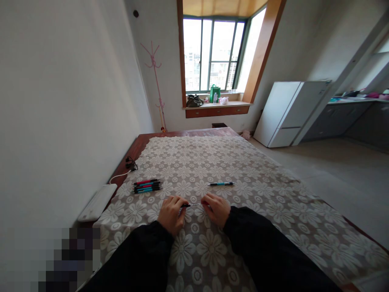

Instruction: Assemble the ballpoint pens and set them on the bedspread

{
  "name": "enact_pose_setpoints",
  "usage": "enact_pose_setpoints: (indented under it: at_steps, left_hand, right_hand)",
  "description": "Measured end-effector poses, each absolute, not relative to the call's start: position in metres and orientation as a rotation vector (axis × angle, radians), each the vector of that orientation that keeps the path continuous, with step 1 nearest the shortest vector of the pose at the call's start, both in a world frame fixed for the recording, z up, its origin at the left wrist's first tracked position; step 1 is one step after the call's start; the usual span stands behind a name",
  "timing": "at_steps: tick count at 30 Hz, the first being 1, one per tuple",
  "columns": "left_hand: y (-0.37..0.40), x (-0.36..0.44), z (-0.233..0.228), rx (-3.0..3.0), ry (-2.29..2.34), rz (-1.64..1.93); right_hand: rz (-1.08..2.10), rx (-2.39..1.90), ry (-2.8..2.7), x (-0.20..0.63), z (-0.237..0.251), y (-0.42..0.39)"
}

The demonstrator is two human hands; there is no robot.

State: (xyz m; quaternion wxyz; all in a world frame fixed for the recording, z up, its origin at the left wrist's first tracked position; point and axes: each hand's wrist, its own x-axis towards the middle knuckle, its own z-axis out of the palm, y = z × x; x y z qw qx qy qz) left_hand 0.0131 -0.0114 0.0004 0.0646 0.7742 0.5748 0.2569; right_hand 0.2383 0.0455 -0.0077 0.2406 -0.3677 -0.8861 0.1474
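Wall ran close along the left edge of the table [146, 142]; open floor [334, 178] lay to the right, w/ a white fridge [288, 113] beyond. Left hand [172, 213] and right hand [216, 209] pinched opposite ends of a thin pen [191, 205], dark-tipped, low over the floral cloth [212, 162]. A blue pen [221, 184] lay just ahead, more pens [147, 186] bundled left.

I find no readable text, label, brand, number or sign anywhere. The pens [147, 186] beside my hands and the green bag [214, 93] on the windowsill show no legible marking.
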Motion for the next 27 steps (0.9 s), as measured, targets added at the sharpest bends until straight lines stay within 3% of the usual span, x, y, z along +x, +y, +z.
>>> enact_pose_setpoints:
  at_steps: [27]
  left_hand:
    - [-0.0098,0.0114,-0.0048,2.407,1.541,0.903]
  right_hand:
    - [0.386,-0.922,-2.445,0.2374,-0.0068,0.0449]
